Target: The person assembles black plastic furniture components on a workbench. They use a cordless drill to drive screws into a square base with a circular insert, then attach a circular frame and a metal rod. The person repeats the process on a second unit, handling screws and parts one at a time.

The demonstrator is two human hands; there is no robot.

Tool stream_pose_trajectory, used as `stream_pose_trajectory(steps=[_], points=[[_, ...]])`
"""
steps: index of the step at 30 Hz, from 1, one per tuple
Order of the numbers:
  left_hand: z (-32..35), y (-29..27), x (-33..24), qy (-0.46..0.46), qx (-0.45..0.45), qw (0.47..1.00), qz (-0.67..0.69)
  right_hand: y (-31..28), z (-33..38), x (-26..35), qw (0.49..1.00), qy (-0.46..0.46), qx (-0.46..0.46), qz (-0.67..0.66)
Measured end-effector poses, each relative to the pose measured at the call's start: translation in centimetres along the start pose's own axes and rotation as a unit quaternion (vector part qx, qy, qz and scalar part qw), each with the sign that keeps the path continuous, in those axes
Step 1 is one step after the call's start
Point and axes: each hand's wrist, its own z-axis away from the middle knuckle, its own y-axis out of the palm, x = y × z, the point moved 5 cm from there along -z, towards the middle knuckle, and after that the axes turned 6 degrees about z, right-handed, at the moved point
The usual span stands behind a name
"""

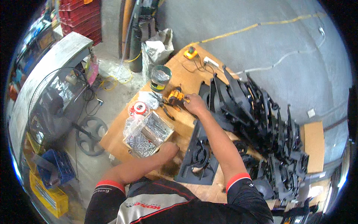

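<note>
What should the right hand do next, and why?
Probably close on the orange tool and lift it: the right hand already touches it, while the left hand rests by the screw box beside the black plate.

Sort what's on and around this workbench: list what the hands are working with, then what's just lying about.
In use: right hand on the orange power tool; left hand by the screw box; black plate.

Lying about: tin can, tape roll, fan, blue crate.

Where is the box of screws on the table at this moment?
In the head view the box of screws sits at the table's left edge, just beyond the left hand, beside the black panel.
</note>
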Motion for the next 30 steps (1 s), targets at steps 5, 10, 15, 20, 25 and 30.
stream_pose_trajectory(steps=[5,10,15,20,25,30], points=[[0.6,0.4,-0.5,0.008,-0.045,0.998,0.049,8.2,-6.2,-4.0,0.974,-0.012,0.221,0.039],[1.3,0.6,-0.2,0.004,-0.07,0.996,0.053,10.3,-8.1,-4.5,0.983,0.044,0.165,0.067],[3.5,0.0,-0.9,-0.002,-0.089,0.992,0.09,3.4,-6.1,-2.5,0.997,0.04,0.054,0.033],[7.9,-3.4,-0.8,-0.085,-0.068,0.97,0.217,-8.5,1.9,0.0,0.989,0.018,-0.088,-0.113],[8.4,-0.4,0.1,-0.135,-0.087,0.853,0.497,-13.3,20.1,-2.5,0.925,0.15,-0.081,-0.34],[7.1,6.3,-1.0,-0.201,0.056,0.699,0.684,-9.9,36.2,-3.7,0.783,0.328,0.053,-0.526]])
